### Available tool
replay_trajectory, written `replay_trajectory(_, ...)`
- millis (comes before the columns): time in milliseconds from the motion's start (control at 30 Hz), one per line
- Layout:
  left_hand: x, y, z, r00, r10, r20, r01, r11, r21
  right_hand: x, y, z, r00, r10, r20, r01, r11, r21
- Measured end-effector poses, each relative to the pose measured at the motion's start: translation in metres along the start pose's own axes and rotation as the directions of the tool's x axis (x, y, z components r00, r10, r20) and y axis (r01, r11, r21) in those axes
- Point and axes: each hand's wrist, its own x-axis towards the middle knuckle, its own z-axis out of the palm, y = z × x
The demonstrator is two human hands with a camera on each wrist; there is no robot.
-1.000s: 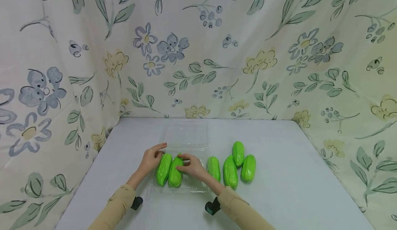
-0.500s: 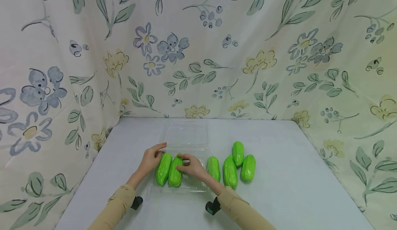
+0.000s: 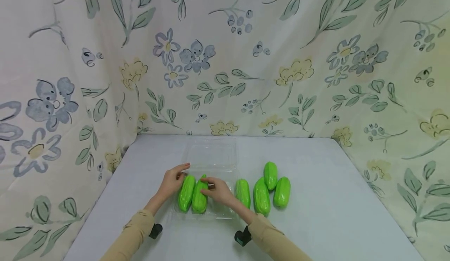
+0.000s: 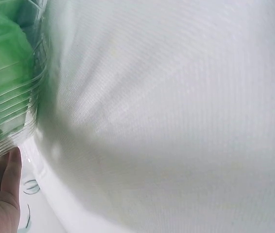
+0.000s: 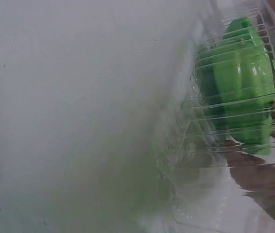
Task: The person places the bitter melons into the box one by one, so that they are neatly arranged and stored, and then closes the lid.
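An unlidded clear plastic clamshell box [image 3: 221,216] lies on the table, with two glossy, ridged, bright green cucumbers side by side in its left part. My right hand [image 3: 218,191] holds the upper right side of the second cucumber [image 3: 199,202], thumb and fingers bent round it. Beside the upper end of the left cucumber [image 3: 186,194], my left hand [image 3: 172,181] touches the box's left side with fairly straight fingers. The left wrist view shows those fingertips [image 4: 14,158] against the ribbed wall. Through the box wall, the right wrist view shows green cucumber [image 5: 244,82] and part of a hand.
Right of the box lie several more green cucumbers, the nearest [image 3: 243,193] close to its right edge and partly behind my forearm. The box's open lid [image 3: 211,153] lies flat towards the back. A floral curtain [image 3: 225,58] closes off the white table [image 3: 334,198] behind.
Both hands and the cucumbers keep their places. Only the head view has shifted very slightly.
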Motion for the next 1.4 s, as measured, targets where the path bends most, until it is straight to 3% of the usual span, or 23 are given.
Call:
replay_trajectory(433,0.001,0.003,0.000,1.000,-0.011,-0.004,0.011,1.000,-0.008,-0.004,-0.001,-0.010,0.999,-0.051,-0.010,0.050,0.995,-0.084)
replay_trajectory(667,0.000,0.004,-0.001,1.000,-0.008,-0.013,0.009,1.000,0.005,-0.008,-0.002,-0.014,0.999,-0.047,0.008,0.047,0.996,-0.075)
replay_trajectory(967,0.000,0.002,0.000,1.000,0.010,-0.014,-0.010,1.000,0.011,-0.016,-0.004,-0.025,0.995,-0.098,0.019,0.099,0.993,-0.057)
replay_trajectory(1400,0.001,-0.001,0.001,1.000,0.012,-0.010,-0.012,1.000,0.005,-0.021,-0.008,-0.037,0.980,-0.158,0.124,0.166,0.985,-0.056)
